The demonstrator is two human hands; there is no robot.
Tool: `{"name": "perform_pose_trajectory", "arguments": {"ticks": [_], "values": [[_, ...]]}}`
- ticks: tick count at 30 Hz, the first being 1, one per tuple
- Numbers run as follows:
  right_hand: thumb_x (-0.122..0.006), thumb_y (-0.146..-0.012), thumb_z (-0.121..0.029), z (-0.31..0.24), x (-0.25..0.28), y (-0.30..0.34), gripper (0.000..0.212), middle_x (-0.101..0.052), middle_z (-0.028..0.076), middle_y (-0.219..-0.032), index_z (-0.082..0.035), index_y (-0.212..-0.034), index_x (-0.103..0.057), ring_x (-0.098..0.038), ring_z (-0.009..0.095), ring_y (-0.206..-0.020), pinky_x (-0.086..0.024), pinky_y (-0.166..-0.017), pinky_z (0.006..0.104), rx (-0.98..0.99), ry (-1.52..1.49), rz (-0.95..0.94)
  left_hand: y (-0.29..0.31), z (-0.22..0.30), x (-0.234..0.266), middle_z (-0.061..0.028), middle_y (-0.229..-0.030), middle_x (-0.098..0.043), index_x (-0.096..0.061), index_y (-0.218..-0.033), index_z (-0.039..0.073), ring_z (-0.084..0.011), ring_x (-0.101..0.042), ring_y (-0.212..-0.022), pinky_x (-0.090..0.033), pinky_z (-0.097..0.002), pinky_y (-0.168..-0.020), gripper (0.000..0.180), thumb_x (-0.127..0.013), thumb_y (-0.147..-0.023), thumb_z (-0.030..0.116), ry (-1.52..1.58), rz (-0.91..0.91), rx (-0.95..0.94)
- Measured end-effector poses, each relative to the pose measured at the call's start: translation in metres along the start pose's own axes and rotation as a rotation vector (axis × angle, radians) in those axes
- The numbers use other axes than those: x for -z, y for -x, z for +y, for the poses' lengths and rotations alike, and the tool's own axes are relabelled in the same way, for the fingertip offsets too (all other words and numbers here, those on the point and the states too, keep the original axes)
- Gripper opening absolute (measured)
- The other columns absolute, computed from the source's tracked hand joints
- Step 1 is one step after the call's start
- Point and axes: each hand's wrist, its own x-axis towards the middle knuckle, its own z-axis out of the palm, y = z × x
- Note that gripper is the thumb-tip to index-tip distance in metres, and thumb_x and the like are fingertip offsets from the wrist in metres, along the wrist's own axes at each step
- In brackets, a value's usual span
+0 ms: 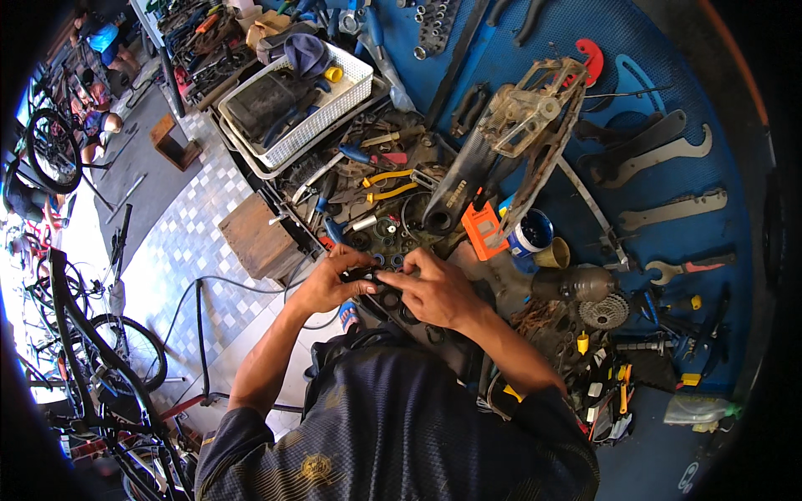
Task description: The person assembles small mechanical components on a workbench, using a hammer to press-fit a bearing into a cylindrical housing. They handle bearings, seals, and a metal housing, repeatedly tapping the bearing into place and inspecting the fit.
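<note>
My left hand (327, 282) is closed on a small dark part (361, 273), pinched between thumb and fingers; its kind is too small to make out. From the other side my right hand (436, 290) meets it, the index finger reaching to the part and the other fingers bent. Whether the right hand grips anything is hidden. Just beyond both hands, small rings and round parts (391, 230) lie on the cluttered bench. Yellow-handled pliers (393, 184) rest farther off, and a black crank arm (458, 188) with a pedal (530, 104) stands to their right.
A white basket (347, 96) holding dark items stands at the far left of the bench. An orange box (483, 232), a blue-and-white tub (531, 230) and a cassette (605, 310) lie to the right. Wrenches (660, 159) lie on blue matting. Bicycles (109, 359) and people occupy the left.
</note>
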Motion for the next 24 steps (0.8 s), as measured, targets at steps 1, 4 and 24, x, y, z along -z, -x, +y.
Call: {"name": "perform_pose_trajectory", "arguments": {"ticks": [1,4,24], "values": [[-0.072,-0.089,-0.007,-0.002,-0.001,-0.002,0.043,-0.058,0.011,-0.108,-0.019,-0.130,-0.075,-0.068,0.029,-0.095,-0.059,-0.081,0.0427,0.038,0.058,0.012,0.000,0.002,-0.001,-0.0104,-0.118,-0.073,-0.075,-0.127,0.006,-0.0291,-0.059,-0.116,-0.047,-0.0415,-0.101,0.056,-0.092,-0.083,0.037,-0.050,0.019,-0.042],[-0.072,-0.091,-0.011,0.002,0.000,0.004,0.033,-0.058,0.010,-0.111,-0.019,-0.122,-0.077,-0.067,0.029,-0.103,-0.058,-0.086,0.0421,-0.131,-0.170,-0.067,0.002,0.001,-0.004,-0.0091,-0.117,-0.072,-0.076,-0.126,0.008,-0.0289,-0.058,-0.115,-0.046,-0.0419,-0.101,0.057,-0.094,-0.079,0.035,-0.228,0.146,-0.131],[-0.088,-0.081,-0.054,0.173,0.096,0.097,0.047,-0.045,0.011,-0.164,-0.012,-0.102,-0.087,-0.026,0.038,-0.159,-0.028,-0.125,0.0564,-0.962,0.739,0.023,-0.007,0.022,-0.030,-0.0028,-0.124,-0.072,-0.075,-0.127,0.011,-0.0273,-0.057,-0.121,-0.042,-0.0410,-0.111,0.055,-0.095,-0.077,0.019,-0.205,0.317,-0.105]]}}
